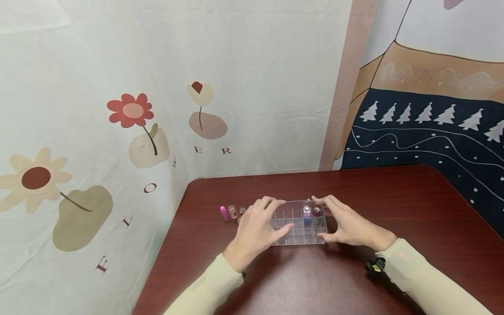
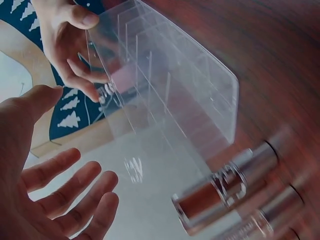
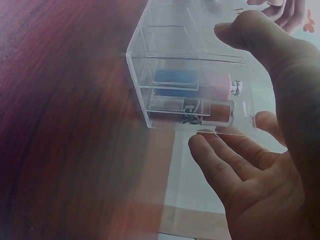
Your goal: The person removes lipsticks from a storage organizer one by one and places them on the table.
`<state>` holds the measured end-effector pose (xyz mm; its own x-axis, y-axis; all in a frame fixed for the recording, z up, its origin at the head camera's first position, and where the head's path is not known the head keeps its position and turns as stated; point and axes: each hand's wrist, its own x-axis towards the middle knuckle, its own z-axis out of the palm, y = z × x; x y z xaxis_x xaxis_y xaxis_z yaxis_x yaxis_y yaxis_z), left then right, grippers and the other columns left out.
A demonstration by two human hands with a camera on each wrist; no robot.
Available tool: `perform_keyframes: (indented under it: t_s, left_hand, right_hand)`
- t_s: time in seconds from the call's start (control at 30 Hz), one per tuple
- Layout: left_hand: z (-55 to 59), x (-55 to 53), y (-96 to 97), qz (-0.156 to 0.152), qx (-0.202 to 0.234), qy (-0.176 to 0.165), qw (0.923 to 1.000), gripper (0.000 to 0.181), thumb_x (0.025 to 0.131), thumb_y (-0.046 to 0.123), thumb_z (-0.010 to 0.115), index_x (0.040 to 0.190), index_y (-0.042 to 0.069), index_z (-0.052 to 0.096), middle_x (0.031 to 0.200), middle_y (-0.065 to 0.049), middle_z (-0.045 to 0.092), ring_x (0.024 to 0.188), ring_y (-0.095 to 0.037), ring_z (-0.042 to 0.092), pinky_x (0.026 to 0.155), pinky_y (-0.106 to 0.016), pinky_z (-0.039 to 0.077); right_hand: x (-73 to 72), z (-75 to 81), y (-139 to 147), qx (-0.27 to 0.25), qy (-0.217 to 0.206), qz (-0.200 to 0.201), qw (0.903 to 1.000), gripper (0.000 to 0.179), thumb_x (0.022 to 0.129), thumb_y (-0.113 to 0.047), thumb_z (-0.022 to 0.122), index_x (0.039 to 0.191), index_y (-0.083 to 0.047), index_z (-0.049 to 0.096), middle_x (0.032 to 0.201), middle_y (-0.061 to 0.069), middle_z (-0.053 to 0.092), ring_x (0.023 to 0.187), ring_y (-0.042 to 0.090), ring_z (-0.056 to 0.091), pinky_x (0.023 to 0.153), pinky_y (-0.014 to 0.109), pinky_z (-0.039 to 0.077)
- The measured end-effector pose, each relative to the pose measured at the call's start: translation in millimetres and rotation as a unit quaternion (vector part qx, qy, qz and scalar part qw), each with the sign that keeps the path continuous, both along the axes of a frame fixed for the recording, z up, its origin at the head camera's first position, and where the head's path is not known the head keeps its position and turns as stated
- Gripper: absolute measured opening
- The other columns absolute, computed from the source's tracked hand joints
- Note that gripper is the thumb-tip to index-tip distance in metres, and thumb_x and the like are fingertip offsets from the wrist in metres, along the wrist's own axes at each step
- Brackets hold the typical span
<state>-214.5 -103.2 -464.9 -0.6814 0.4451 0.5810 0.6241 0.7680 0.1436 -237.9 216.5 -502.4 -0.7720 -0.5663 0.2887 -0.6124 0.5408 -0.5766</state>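
Note:
A clear plastic divided organizer (image 1: 298, 238) sits on the table. Its right end holds a square tube (image 3: 175, 82) with a blue lower part and pink upper part, beside a lip gloss tube (image 3: 220, 112) with a brownish-red part. My right hand (image 1: 348, 224) grips that end, thumb at the near side and fingertips at the far corner. My left hand (image 1: 256, 225) is over the left end in the head view, thumb and fingers spread. In the left wrist view its fingers (image 2: 65, 200) stand apart from the organizer, holding nothing.
Left of the organizer stand a bright pink tube (image 1: 225, 213) and a clear lip gloss tube (image 1: 232, 212). Several more tubes are partly hidden by my left hand. A printed cloth wall (image 1: 267, 109) rises behind the table's (image 1: 354, 284) far edge.

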Motion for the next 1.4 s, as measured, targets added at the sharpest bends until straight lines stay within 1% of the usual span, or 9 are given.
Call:
perform_keyframes:
  t_s: [0.2,0.37,0.47,0.67,0.8,0.93,1.17,1.3,1.4]
  left_hand:
    - [0.4,-1.7,18.0,0.003,-0.011,-0.021,0.9997,0.063,0.091,0.055,0.098,0.142,0.023,0.078,0.122,0.003,0.080,0.099,-0.016,0.078,0.070,-0.031,0.061]
    - [3.6,-3.1,31.8,-0.003,-0.015,-0.047,0.9988,0.057,0.094,0.051,0.097,0.138,0.020,0.080,0.121,0.001,0.080,0.098,-0.018,0.078,0.076,-0.034,0.068]
    - [5.6,-5.5,40.1,0.003,-0.034,-0.056,0.9978,0.053,0.094,0.050,0.097,0.135,0.020,0.081,0.119,0.001,0.080,0.097,-0.019,0.078,0.076,-0.035,0.068]
    - [6.4,-10.7,54.2,0.019,-0.077,-0.069,0.9944,0.053,0.094,0.053,0.096,0.133,0.021,0.081,0.115,0.001,0.081,0.094,-0.020,0.079,0.073,-0.035,0.068]
    - [3.9,-14.9,60.5,0.024,-0.094,-0.065,0.9931,0.053,0.094,0.054,0.095,0.133,0.021,0.081,0.114,0.001,0.081,0.092,-0.019,0.080,0.071,-0.033,0.068]
    - [1.0,-19.0,64.7,0.023,-0.101,-0.060,0.9928,0.053,0.095,0.055,0.095,0.132,0.020,0.081,0.110,0.001,0.080,0.087,-0.018,0.080,0.069,-0.032,0.067]
    - [-1.9,-23.0,69.6,0.024,-0.117,-0.055,0.9913,0.051,0.096,0.055,0.093,0.130,0.019,0.083,0.103,0.003,0.080,0.077,-0.015,0.077,0.062,-0.027,0.064]
    - [-2.8,-23.8,71.8,0.024,-0.117,-0.060,0.9911,0.048,0.096,0.053,0.094,0.127,0.018,0.085,0.100,0.004,0.079,0.073,-0.014,0.076,0.059,-0.025,0.061]
    - [-4.1,-23.9,72.8,0.027,-0.115,-0.067,0.9908,0.046,0.096,0.052,0.094,0.127,0.018,0.086,0.102,0.004,0.080,0.073,-0.015,0.078,0.060,-0.026,0.062]
  right_hand:
    - [-0.4,-0.1,0.1,0.010,0.014,-0.002,0.9998,0.099,0.084,-0.016,0.106,0.165,-0.005,0.051,0.159,0.014,0.062,0.135,0.031,0.079,0.110,0.052,0.067]
    - [-0.5,-0.5,0.8,0.013,0.014,-0.006,0.9998,0.098,0.084,-0.018,0.106,0.164,-0.007,0.051,0.158,0.013,0.062,0.134,0.031,0.079,0.110,0.052,0.068]
    - [-0.5,-1.1,1.1,0.015,0.020,-0.008,0.9997,0.100,0.084,-0.019,0.106,0.166,-0.008,0.050,0.155,0.012,0.063,0.133,0.030,0.080,0.109,0.052,0.068]
    - [-0.7,-1.9,0.5,0.018,0.030,-0.002,0.9994,0.092,0.085,-0.020,0.105,0.160,-0.006,0.054,0.159,0.012,0.063,0.132,0.028,0.081,0.110,0.051,0.069]
    - [-1.1,-1.7,0.4,0.017,0.030,-0.002,0.9994,0.090,0.085,-0.019,0.105,0.159,-0.007,0.054,0.159,0.012,0.062,0.133,0.028,0.080,0.109,0.051,0.069]
    - [-1.0,-1.2,0.5,0.018,0.039,-0.002,0.9991,0.090,0.085,-0.019,0.106,0.158,-0.007,0.055,0.160,0.012,0.062,0.134,0.028,0.080,0.109,0.051,0.069]
    - [-1.0,-1.4,0.3,0.020,0.047,-0.002,0.9987,0.090,0.084,-0.019,0.105,0.158,-0.007,0.055,0.160,0.011,0.063,0.134,0.028,0.079,0.110,0.052,0.068]
    - [-1.0,-1.8,0.5,0.019,0.039,-0.005,0.9990,0.093,0.084,-0.020,0.106,0.161,-0.008,0.054,0.157,0.010,0.063,0.135,0.028,0.078,0.110,0.053,0.068]
    - [-0.7,-1.9,1.0,0.023,0.034,-0.010,0.9991,0.096,0.084,-0.022,0.106,0.164,-0.009,0.053,0.156,0.008,0.063,0.135,0.027,0.078,0.110,0.054,0.068]
